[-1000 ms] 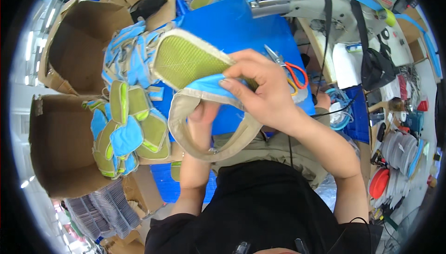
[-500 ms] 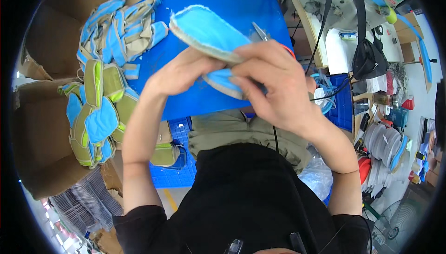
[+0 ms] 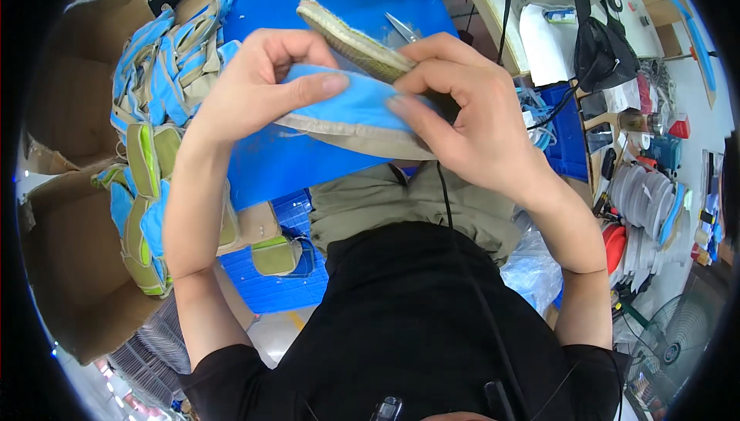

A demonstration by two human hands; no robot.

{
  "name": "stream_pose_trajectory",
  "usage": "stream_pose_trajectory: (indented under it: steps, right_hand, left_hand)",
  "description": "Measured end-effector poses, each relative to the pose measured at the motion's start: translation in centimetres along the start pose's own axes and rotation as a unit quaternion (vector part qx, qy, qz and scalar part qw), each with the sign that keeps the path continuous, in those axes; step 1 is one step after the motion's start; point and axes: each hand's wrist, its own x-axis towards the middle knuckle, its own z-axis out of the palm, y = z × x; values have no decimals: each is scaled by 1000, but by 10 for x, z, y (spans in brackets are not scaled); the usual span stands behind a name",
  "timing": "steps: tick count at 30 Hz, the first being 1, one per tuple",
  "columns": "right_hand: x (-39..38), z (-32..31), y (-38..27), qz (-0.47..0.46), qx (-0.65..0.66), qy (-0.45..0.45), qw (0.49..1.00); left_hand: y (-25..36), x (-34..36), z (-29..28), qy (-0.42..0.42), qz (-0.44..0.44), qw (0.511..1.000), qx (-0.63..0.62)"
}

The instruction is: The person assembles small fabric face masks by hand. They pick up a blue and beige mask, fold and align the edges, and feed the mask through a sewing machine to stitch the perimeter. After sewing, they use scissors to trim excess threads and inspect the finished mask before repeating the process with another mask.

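Fingers (image 3: 320, 87) of your left hand (image 3: 250, 93) grasp the cloth (image 3: 354, 105) in the head view, the thumb stretched across its blue face and the others curled behind. Your right hand (image 3: 478, 124) grips the same cloth at its right end, thumb on the blue side and forefinger against the olive flap (image 3: 358, 47). You have the cloth raised between both hands, over the near part of the blue tabletop (image 3: 277, 5). Its beige border runs along the side nearest you; the flap slants up and to the left, pale edge showing. Your right thumb is slightly blurred.

Just beyond your right hand lie the scissors (image 3: 402, 28), their handles hidden from you. To your left, blue and beige straps (image 3: 173, 63) lie in a heap, and nearer you are olive and blue pads (image 3: 142, 221), partly covered by your left forearm. Two cardboard boxes (image 3: 69, 251) stand open at the far left. Below the tabletop, left of your trousers (image 3: 408, 205), you can see another olive pad (image 3: 275, 255). Off to your right are a black bag (image 3: 605, 59) and, lower down, a fan (image 3: 671, 352).
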Motion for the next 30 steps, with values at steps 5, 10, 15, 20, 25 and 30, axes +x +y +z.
stream_pose_trajectory:
  steps: [5, 10, 15, 20, 25, 30]
  right_hand:
    - [0, 5, 2, 8, 24, -11, 1000]
    - [3, 5, -1, 12, 39, -17, 999]
    - [2, 3, 2, -4, 19, -13, 1000]
    - [-4, 3, 6, 32, 41, 11, 999]
    - [-7, 8, 11, -2, 51, 52, 997]
    - [-5, 10, 10, -6, 66, 60, 996]
  left_hand:
    - [27, -12, 5, 83, 62, 974, 200]
    - [42, -9, 6, 110, 234, 867, 427]
    - [41, 1, 10, 89, 214, 886, 402]
    - [38, -6, 17, 108, 138, 911, 374]
    - [24, -13, 21, 144, 169, 909, 354]
    - [19, -21, 25, 171, 174, 906, 346]
